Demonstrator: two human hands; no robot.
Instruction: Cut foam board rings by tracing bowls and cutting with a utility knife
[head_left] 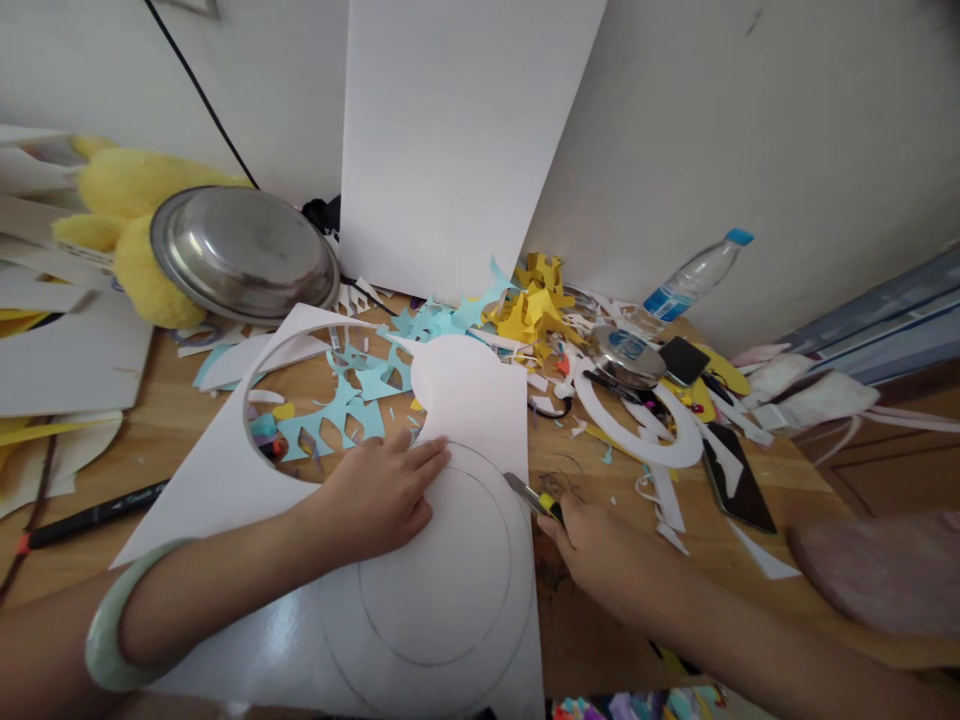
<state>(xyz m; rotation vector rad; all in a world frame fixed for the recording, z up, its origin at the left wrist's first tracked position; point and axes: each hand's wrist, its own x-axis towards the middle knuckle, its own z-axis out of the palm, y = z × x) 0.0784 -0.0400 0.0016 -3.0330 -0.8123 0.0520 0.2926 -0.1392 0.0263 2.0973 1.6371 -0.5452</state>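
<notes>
Right now the white card (450,560) lies flat on the table (622,480), with two pencil rings drawn on it, one inside the other. The left hand (382,490) is spread flat on the card, pressing it down. The right hand (600,545) grips a knife (534,497), its tip at the outer ring. I think the rings are mostly uncut. One big hole is already cut. A white ring (637,425) lies near, among paper scraps (536,300).

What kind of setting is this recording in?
Probably a home craft corner: a wooden table against a wall, strewn with yellow paper scraps, where the right hand holds a yellow utility knife at a white card sheet.
</notes>
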